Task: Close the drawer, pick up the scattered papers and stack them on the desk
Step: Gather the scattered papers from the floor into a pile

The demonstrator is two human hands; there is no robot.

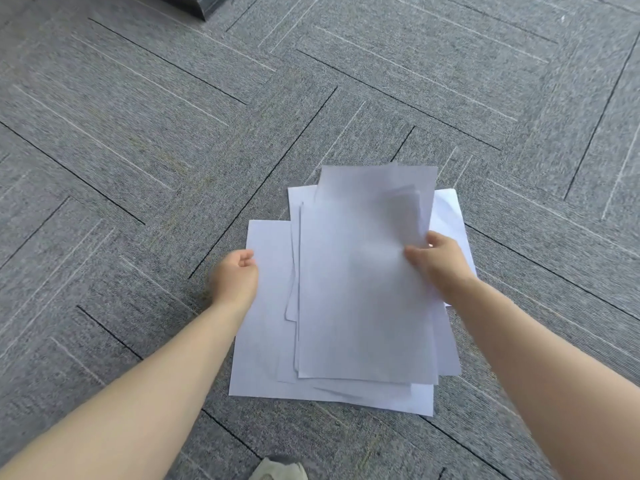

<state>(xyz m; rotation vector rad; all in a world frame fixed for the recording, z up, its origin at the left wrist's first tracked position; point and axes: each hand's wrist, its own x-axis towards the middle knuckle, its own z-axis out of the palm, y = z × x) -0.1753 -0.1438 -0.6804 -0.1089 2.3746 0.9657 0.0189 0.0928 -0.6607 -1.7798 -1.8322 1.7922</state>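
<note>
Papers (332,306) are mostly gathered into 1 loose pile on the carpet (138,133). Right hand (440,261) pinches the top sheets, left hand (239,275) sits half-curled at the pile's edge holding nothing. Lifting them onto the counter is left, and no drawer in view, so can't tell there.

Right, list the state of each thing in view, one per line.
Loose white paper sheets: overlapping in an untidy pile on the carpet.
Top white sheet: pinched at its right edge.
Right hand: gripping the top sheet.
Left hand: loosely curled at the pile's left edge, holding nothing visible.
Grey carpet-tile floor: papers resting on it.
</note>
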